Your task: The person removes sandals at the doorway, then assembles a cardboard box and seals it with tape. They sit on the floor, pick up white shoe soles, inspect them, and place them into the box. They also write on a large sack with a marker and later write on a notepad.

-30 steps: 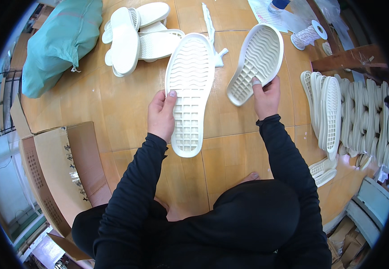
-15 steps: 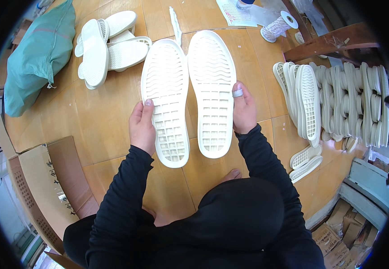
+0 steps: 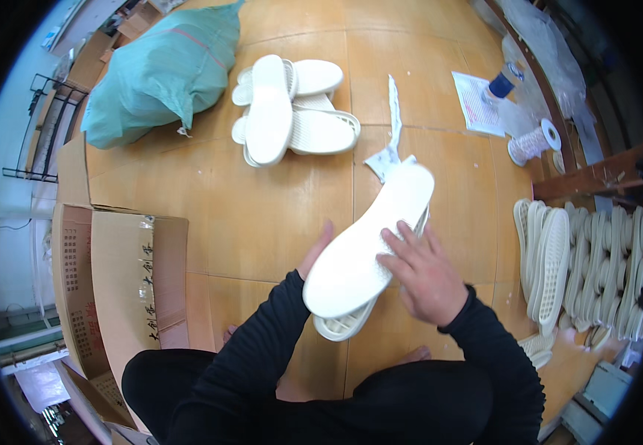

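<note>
A pair of white shoe soles is stacked face to face in front of me, slanting up to the right. The upper shoe sole [image 3: 370, 241] shows its smooth side. Part of the lower shoe sole [image 3: 344, 324], with a grid of hollows, sticks out at the near end. My left hand [image 3: 315, 252] holds the pair from the left and below; only one stretched digit and the hand's edge show, the rest is hidden under the soles. My right hand [image 3: 429, 274] lies on the upper sole's right side with its fingers spread.
Several white soles [image 3: 271, 111] lie piled beyond, beside a green sack [image 3: 162, 74]. An opened cardboard box [image 3: 125, 274] stands at the left. Rows of soles [image 3: 603, 267] stand at the right, below a thread spool [image 3: 533, 143]. A white strip [image 3: 394, 119] lies on the wooden floor [image 3: 262, 245].
The two soles, held side by side with the gridded sides up, are now stacked, the upper one smooth side up. My right hand has moved onto its surface. The view has shifted left.
</note>
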The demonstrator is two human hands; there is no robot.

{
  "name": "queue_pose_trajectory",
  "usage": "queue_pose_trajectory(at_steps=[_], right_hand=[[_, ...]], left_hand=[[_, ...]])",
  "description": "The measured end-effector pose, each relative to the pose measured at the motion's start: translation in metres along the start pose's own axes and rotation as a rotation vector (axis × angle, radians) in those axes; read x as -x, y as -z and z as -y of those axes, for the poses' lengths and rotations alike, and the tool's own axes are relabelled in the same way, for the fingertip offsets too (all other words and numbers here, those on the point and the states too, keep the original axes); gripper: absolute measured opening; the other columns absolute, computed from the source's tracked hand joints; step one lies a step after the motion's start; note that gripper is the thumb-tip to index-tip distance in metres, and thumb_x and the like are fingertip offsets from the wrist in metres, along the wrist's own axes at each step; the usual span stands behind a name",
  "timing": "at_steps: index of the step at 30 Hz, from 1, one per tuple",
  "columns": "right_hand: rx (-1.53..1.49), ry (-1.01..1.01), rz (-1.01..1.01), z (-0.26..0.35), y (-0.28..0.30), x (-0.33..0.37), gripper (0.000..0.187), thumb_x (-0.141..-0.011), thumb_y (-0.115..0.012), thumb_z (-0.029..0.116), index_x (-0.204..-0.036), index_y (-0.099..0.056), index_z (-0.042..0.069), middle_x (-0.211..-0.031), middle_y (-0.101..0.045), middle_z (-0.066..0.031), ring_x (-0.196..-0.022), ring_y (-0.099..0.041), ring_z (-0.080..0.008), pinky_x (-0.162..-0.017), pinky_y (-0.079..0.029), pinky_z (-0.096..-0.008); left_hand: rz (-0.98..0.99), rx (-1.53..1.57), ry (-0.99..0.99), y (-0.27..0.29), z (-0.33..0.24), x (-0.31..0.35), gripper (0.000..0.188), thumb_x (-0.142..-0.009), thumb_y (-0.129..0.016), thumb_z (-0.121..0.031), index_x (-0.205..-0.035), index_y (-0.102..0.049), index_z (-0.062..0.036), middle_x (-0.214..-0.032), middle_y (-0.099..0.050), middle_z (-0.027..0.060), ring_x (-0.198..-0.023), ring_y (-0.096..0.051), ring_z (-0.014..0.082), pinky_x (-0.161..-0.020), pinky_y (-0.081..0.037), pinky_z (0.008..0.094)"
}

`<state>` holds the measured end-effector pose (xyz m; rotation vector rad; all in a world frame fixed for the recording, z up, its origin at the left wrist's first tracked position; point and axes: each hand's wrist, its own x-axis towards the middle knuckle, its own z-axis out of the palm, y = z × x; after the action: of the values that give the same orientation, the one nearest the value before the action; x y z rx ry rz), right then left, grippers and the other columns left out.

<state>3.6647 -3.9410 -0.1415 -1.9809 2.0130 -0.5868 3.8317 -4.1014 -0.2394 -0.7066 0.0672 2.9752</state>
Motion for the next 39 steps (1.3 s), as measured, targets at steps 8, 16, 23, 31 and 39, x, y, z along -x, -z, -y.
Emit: queue_pose_trajectory(at_steps=[8,16,23,31,39], right_hand=[[-0.184,-0.566,-0.147,-0.050,-0.066,0.038,0.043,-0.081,-0.063,0.013,-0.122,-0.053,0.006,-0.139,-0.045,-0.0218,-0.130,-0.039,-0.0428,-0.104,-0.029,-0.0604],[0.081,-0.861,0.457,-0.046,-0.139,0.083,0.104,-0.074,-0.074,0.043,-0.149,-0.015,0.002,-0.153,0.002,-0.0317,-0.141,-0.004,-0.0509,-0.104,-0.025,-0.0662],[0.059,-0.864,0.476,-0.052,-0.139,0.084,0.098,-0.076,-0.072,0.039,-0.149,-0.018,0.002,-0.153,0.000,-0.0321,-0.141,-0.005,-0.0509,-0.105,-0.025,-0.0664],[0.118,-0.821,0.383,-0.061,-0.142,0.078,0.075,-0.079,-0.068,0.033,-0.138,-0.038,0.000,-0.146,-0.022,-0.0334,-0.133,-0.026,-0.0507,-0.100,-0.036,-0.0590],[-0.025,-0.469,0.194,-0.078,-0.093,-0.020,0.055,-0.084,-0.064,0.029,-0.127,-0.047,-0.001,-0.117,-0.060,-0.0231,-0.107,-0.058,-0.0383,-0.091,-0.047,-0.0435]], left_hand=[[-0.294,-0.894,-0.593,-0.027,-0.098,-0.053,0.044,-0.084,-0.060,0.000,-0.126,-0.049,0.0035,-0.112,-0.064,0.0133,-0.098,-0.063,0.0199,-0.088,-0.051,0.0322],[-0.585,-2.911,-0.183,-0.069,-0.177,-0.069,0.075,-0.080,-0.070,-0.040,-0.145,-0.037,-0.0200,-0.152,-0.026,0.0174,-0.138,-0.029,0.0380,-0.108,-0.034,0.0505],[-0.580,-2.889,-0.504,-0.038,-0.114,-0.068,0.056,-0.086,-0.061,-0.033,-0.136,-0.046,-0.0110,-0.151,-0.027,0.0174,-0.141,-0.023,0.0383,-0.110,-0.027,0.0570],[0.341,-3.031,-0.301,-0.014,-0.085,0.079,0.049,-0.080,-0.066,-0.028,-0.124,-0.055,-0.0102,-0.148,-0.033,0.0167,-0.140,-0.026,0.0344,-0.110,-0.023,0.0598],[-1.655,-2.950,-0.415,-0.074,-0.189,0.217,0.061,-0.077,-0.070,-0.035,-0.131,-0.052,-0.0123,-0.147,-0.036,0.0124,-0.138,-0.030,0.0339,-0.111,-0.019,0.0595]])
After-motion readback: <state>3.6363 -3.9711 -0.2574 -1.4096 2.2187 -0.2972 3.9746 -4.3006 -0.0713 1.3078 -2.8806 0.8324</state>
